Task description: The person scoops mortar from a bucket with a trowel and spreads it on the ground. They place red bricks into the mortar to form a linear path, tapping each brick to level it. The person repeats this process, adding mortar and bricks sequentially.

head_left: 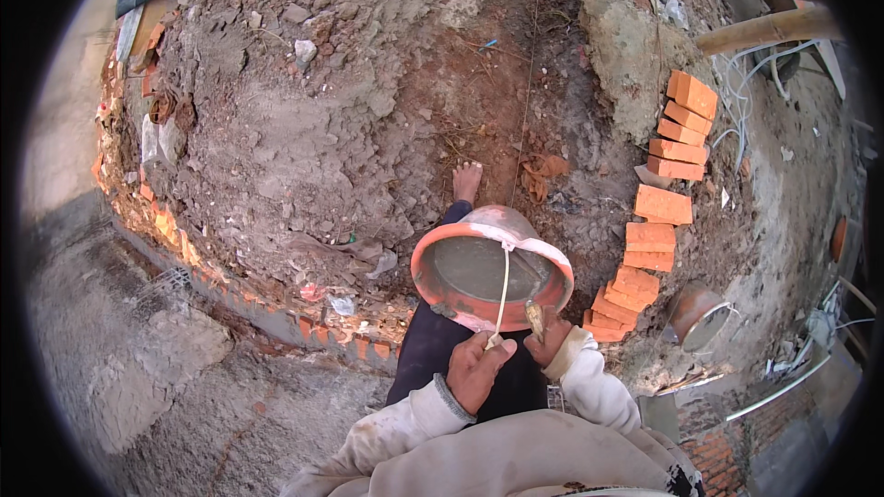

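Observation:
In front of my legs hangs or rests an orange-red bucket (431, 287), tilted toward me, with wet grey mortar (474, 267) inside. A pale rope handle (504, 290) runs from its far rim to my left hand (474, 370), whose fingers are closed around the rope's near end. My right hand (550, 339), at the bucket's near right rim, grips the worn wooden handle of a trowel (534, 317). The trowel's blade is hard to make out against the mortar. Whether the bucket touches the ground is hidden.
A curved row of orange bricks (663, 207) lies to the right. Beyond it, another bucket (698, 315) lies on its side. A taut string line (531, 64) crosses the rough soil ahead. Low brickwork (318, 331) edges the left side; wooden poles (769, 29) lie far right.

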Available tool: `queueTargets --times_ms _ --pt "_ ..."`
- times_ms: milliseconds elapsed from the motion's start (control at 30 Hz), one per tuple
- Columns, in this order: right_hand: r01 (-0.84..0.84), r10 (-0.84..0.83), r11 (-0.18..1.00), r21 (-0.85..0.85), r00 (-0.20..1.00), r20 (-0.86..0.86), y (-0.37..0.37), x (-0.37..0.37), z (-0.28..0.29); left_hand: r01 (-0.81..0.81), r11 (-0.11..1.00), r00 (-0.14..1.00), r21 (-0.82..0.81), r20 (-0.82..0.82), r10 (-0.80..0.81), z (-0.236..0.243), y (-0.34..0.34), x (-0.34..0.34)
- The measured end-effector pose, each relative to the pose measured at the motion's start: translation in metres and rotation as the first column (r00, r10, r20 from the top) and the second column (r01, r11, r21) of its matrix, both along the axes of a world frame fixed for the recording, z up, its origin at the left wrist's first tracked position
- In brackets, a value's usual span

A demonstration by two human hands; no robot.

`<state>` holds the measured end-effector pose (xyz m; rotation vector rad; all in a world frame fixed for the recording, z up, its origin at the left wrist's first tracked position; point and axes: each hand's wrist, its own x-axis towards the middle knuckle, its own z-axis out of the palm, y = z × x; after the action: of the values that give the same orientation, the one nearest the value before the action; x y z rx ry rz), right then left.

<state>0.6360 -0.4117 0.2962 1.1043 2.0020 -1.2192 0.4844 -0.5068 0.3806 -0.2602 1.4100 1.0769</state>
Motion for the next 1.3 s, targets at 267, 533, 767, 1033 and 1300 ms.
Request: queueTargets --times_ms 267,533,767,1033,1300 --pt "0.099 -0.091 0.992 0.074 0.989 -0.114 0.008 -0.007 0.006 0.018 1.0 1.0 -0.002 0.015 -0.018 0.017 0.029 -0.026" --pt "0.108 -0.106 0.994 0.018 0.99 -0.087 0.044 -0.035 0.003 0.029 0.996 0.996 -0.081 0.082 -0.022 -0.004 0.068 -0.075" --pt "0.079 -0.076 0.996 -0.043 0.995 0.059 0.096 -0.104 -0.014 0.106 0.994 0.994 -0.027 0.024 -0.106 -0.023 0.088 -0.117" --pt "0.02 -0.019 0.999 -0.029 0.999 0.034 0.125 -0.135 0.012 0.042 0.999 0.995 -0.006 -0.093 -0.043 -0.009 0.098 -0.144" --pt "0.071 -0.07 0.997 -0.033 0.997 0.028 0.083 -0.125 -0.007 -0.197 0.972 0.972 -0.127 -0.151 0.177 -0.003 0.112 -0.18"
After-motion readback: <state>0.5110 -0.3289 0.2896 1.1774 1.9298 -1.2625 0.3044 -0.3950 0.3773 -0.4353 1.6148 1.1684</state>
